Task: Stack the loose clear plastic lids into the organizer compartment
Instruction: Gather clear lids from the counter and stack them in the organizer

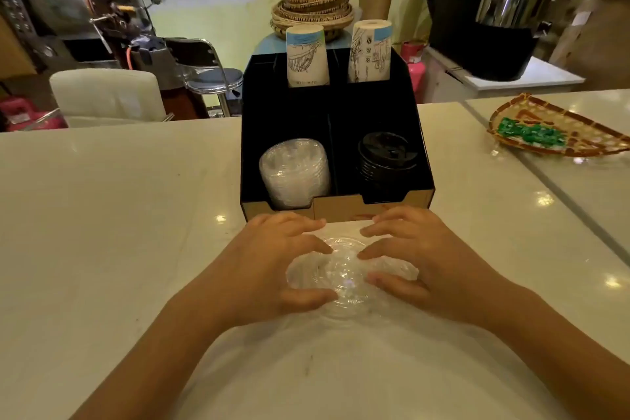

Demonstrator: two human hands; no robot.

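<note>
A black organizer [337, 119] stands on the white counter straight ahead. Its front left compartment holds a stack of clear plastic lids [295, 172]. Just in front of the organizer, several loose clear lids [344, 274] lie overlapping on the counter. My left hand [272, 262] presses on them from the left, thumb at the near edge. My right hand [419, 256] closes on them from the right. Both hands curl around the pile with fingertips almost meeting over it.
The organizer's front right compartment holds black lids [387, 155]; two stacks of paper cups [306, 56] stand in its rear slots. A woven tray [552, 128] with green pieces lies at the right. A counter seam [545, 184] runs diagonally on the right.
</note>
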